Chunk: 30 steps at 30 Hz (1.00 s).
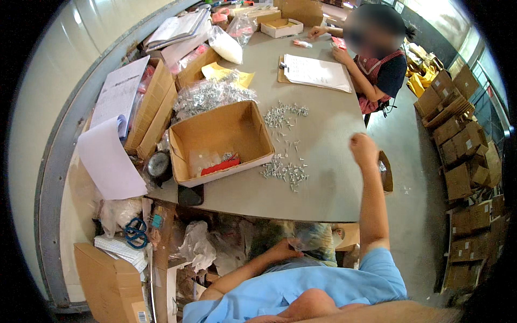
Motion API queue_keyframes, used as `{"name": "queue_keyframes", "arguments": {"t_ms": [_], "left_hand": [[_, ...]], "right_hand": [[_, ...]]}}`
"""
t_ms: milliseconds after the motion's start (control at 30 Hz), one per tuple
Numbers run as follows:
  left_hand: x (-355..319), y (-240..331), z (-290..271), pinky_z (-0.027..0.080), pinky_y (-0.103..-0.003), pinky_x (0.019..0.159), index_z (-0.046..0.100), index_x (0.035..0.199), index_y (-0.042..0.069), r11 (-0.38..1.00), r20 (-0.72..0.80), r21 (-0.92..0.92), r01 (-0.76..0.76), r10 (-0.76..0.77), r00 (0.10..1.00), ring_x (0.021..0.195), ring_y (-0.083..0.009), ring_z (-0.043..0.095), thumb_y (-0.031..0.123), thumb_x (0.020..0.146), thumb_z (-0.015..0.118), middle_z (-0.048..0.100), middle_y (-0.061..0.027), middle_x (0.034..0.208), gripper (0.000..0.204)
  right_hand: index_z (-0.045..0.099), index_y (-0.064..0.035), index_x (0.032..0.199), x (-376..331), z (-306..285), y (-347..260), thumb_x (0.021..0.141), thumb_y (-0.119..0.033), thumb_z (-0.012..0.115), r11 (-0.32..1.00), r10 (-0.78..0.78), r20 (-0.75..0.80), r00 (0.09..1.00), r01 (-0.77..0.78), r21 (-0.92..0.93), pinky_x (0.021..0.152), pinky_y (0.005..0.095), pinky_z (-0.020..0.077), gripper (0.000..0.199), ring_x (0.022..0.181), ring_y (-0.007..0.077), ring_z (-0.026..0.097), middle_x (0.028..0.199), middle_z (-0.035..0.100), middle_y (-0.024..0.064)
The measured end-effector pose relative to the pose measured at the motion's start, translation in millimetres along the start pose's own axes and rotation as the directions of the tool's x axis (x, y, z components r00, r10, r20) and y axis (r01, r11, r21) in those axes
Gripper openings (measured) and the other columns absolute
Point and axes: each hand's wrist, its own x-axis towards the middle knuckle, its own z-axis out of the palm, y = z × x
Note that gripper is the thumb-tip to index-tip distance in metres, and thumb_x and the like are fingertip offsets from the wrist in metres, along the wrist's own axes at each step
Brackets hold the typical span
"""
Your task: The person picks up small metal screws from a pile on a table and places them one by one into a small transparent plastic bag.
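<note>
Small silver screws [284,170] lie scattered on the grey worktop [323,194], too tiny to tell which way each points; the loose spread runs lengthwise away from the person. The right hand [363,149] hovers clenched above the worktop's right edge, its contents hidden. The left hand [284,251], below the worktop, grips a clear plastic bag [312,237]. An open cardboard box [221,141] sits just left of the screws.
</note>
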Motion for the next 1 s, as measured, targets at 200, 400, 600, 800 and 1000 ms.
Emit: {"name": "queue_keyframes", "arguments": {"t_ms": [200,400,600,800,1000], "left_hand": [[-4,18,12,0.043,-0.032,0.087,0.062,0.108,0.004,0.997,0.022,-0.072,0.003,-0.002,1.0,0.098,-0.0173,0.055,0.022,0.074,0.079,0.064,-0.0056,0.103,0.042],[1,11,21,0.044,-0.029,0.073,0.062,0.094,0.007,0.992,-0.045,-0.099,-0.074,0.07,0.997,0.085,-0.0125,0.053,0.031,0.077,0.077,0.06,-0.003,0.088,0.033],[-1,7,25,0.046,-0.031,0.074,0.062,0.095,0.007,0.995,-0.117,-0.064,-0.08,0.072,0.991,0.083,-0.0144,0.054,0.034,0.077,0.077,0.06,-0.0035,0.086,0.036],[5,-6,25,0.047,-0.032,0.077,0.062,0.098,0.006,0.997,-0.127,0.005,-0.073,0.073,0.989,0.088,-0.0173,0.058,0.035,0.075,0.078,0.063,-0.0079,0.095,0.041],[12,-19,30,0.047,-0.036,0.08,0.063,0.098,0.007,0.997,-0.14,0.012,-0.078,0.079,0.987,0.092,-0.022,0.059,0.036,0.074,0.078,0.064,-0.0114,0.097,0.041]], "right_hand": [[0.062,-0.007,0.094,-59,-37,93,0.085,-0.013,0.054,0.936,0.33,-0.297,0.896,-0.351,-0.021,0.071,0.0436,0.0499,0.013,0.084,0.0361,0.063,0.092,0.065,0.0154],[0.064,-0.0071,0.104,-100,-9,-5,0.087,-0.012,0.058,0.906,-0.039,0.053,0.998,0.013,0.424,0.074,0.0388,0.0508,0.019,0.087,0.0322,0.064,0.099,0.064,0.0148],[0.063,-0.0055,0.1,-108,-1,-96,0.081,-0.008,0.061,0.772,-0.388,0.092,0.917,0.268,0.576,0.081,0.0404,0.0489,0.019,0.092,0.0354,0.059,0.101,0.061,0.0154],[0.063,-0.0046,0.095,-106,11,-101,0.08,-0.008,0.061,0.79,-0.43,0.035,0.902,0.357,0.499,0.077,0.0425,0.0489,0.015,0.086,0.0352,0.058,0.093,0.06,0.0151],[0.063,-0.0049,0.093,-129,-9,-83,0.078,-0.009,0.063,0.851,-0.405,0.239,0.882,0.269,0.452,0.073,0.0417,0.0491,0.016,0.083,0.0357,0.06,0.087,0.06,0.0158]]}}
